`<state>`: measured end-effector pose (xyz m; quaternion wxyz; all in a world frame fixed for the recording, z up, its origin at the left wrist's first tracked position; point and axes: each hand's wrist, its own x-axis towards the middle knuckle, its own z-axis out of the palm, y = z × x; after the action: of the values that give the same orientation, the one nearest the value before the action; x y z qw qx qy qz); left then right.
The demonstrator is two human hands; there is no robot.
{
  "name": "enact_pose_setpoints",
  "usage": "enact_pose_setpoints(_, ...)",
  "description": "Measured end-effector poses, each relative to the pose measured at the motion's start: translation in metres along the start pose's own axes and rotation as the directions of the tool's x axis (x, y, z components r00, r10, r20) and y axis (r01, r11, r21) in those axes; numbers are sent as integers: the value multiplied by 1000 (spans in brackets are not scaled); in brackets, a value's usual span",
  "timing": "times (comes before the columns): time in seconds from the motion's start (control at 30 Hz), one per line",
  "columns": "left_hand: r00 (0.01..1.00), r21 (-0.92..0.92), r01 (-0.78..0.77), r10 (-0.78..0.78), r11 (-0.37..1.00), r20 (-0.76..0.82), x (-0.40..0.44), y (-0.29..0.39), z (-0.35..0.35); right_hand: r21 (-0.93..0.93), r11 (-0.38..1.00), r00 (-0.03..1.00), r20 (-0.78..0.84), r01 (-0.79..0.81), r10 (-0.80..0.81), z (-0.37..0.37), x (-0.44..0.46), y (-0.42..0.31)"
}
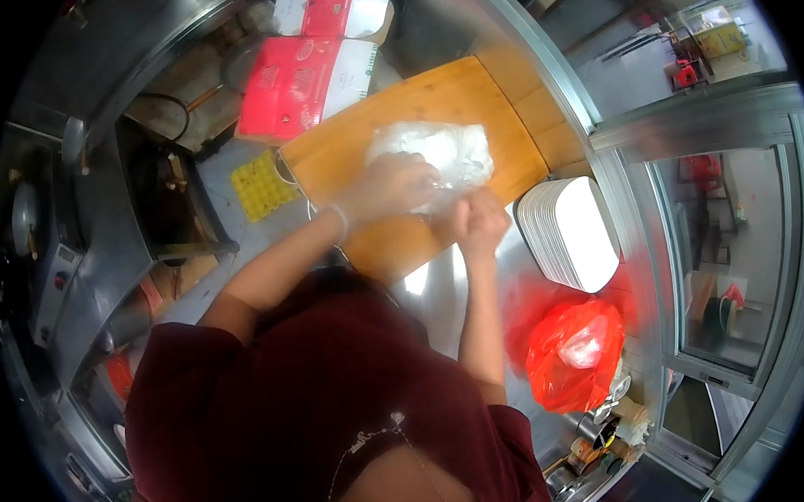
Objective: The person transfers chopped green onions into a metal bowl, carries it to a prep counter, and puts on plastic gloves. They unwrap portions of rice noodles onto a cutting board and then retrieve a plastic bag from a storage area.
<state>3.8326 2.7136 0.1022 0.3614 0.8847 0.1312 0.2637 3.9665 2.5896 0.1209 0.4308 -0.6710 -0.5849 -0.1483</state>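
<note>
A clear plastic bag [467,153] with white contents lies on a wooden board [335,149]. My left hand [394,184] is at the bag's near left side, its fingers curled onto the plastic and somewhat blurred. Closed in a fist, my right hand [481,220] grips the near right edge of the bag. Both hands are close together over the board. What exactly the white contents are cannot be made out through the plastic.
Right of the board stands a stack of white trays [582,232]. Nearer me sits a red plastic bag [577,357]. A red and white carton [293,85] and a yellow egg tray [261,186] are at the left. A metal-framed window [725,256] borders the right side.
</note>
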Motion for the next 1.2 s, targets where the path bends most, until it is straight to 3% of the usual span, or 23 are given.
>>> enact_pose_setpoints(0.17,995,82,-64,69,995,-66,2,11,-2,-67,996,996,-74,-62,57,-35,-14,1)
enact_pose_setpoints(0.27,994,55,-52,57,997,-91,3,17,-9,-77,995,988,-144,-63,52,-33,-21,-3)
enact_pose_setpoints(0.37,993,-86,-12,3,996,-115,-2,6,-4,-124,992,979,-201,-35,9,-29,-20,0)
enact_pose_setpoints(0.47,997,-56,-9,5,998,-74,2,3,-7,-131,990,984,-179,-49,25,-28,-20,1)
enact_pose_setpoints(0.57,1000,-70,-4,6,998,29,2,4,-11,-43,999,986,-167,-30,22,-28,-14,-9)
enact_pose_setpoints(0.63,997,-56,-70,71,996,24,2,8,-6,183,954,950,-162,-237,267,-22,-4,-23)
enact_pose_setpoints(0.7,996,-42,-85,86,996,13,3,12,0,408,787,855,-29,-462,517,-18,-4,-26)
enact_pose_setpoints(0.8,1000,-40,-15,14,999,-9,1,18,8,792,188,583,243,-581,775,-12,-1,-28)
enact_pose_setpoints(0.9,998,-67,35,-39,997,-58,-2,18,16,828,-81,480,397,-554,782,-17,9,-26)
enact_pose_setpoints(1.0,989,-61,7,-16,998,-148,1,19,17,803,-278,534,567,-527,627,-26,8,-21)
enact_pose_setpoints(1.1,987,-66,-28,17,997,-158,5,21,15,786,-50,543,469,-616,697,-41,14,-34)
enact_pose_setpoints(1.2,991,-79,-58,47,995,-128,8,23,12,805,58,628,414,-591,659,-44,8,-39)
